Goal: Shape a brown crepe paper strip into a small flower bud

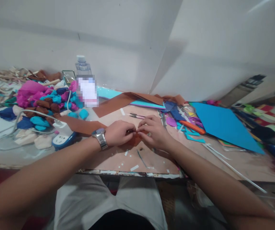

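Note:
Both my hands meet at the middle of the table. My left hand (118, 132), with a metal watch (101, 138) at the wrist, pinches a small piece of brown paper (134, 140). From the right, my right hand (154, 130) grips the same piece, thumb and fingers pressed together; the fingers hide part of it. A brown strip (82, 125) lies beside my left wrist, and a longer folded brown strip (118, 101) lies beyond the hands. Just past my fingertips are small thread snips (137, 116). White paper scraps (134, 168) lie on the near side.
At left are crumpled colored bundles (41, 105), a white plug on a blue power socket (61, 139), and cables. A phone (88, 92) leans against a bottle (82, 66). At right lie a blue sheet (226, 126), an orange cutter (192, 127) and white strips (233, 167).

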Motion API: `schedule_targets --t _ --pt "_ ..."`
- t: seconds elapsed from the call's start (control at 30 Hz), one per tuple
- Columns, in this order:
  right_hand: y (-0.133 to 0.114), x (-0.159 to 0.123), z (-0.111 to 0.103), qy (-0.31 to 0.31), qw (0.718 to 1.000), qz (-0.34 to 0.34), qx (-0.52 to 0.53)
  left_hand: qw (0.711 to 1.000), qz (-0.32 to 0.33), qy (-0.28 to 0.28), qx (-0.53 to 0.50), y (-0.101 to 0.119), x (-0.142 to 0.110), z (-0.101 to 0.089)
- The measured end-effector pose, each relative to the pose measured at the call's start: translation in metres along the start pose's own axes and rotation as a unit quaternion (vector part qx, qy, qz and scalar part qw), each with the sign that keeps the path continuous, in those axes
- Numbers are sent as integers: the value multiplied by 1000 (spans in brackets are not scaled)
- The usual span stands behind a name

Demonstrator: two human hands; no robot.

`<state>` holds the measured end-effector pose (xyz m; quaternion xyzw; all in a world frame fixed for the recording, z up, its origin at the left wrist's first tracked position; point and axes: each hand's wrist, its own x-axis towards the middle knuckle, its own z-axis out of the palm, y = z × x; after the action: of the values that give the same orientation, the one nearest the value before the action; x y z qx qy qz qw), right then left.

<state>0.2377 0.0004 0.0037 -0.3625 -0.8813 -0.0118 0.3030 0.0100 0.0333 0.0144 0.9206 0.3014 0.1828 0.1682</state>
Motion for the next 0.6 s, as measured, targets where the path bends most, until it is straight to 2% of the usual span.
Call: schedule_targets --t 0.4,0.6 --pt "-5 2 -3 -58 991 46 115 999 47 -20 12 -1 0 7" --pt "-1 4 -2 -71 975 80 196 998 57 -25 21 -1 0 3"
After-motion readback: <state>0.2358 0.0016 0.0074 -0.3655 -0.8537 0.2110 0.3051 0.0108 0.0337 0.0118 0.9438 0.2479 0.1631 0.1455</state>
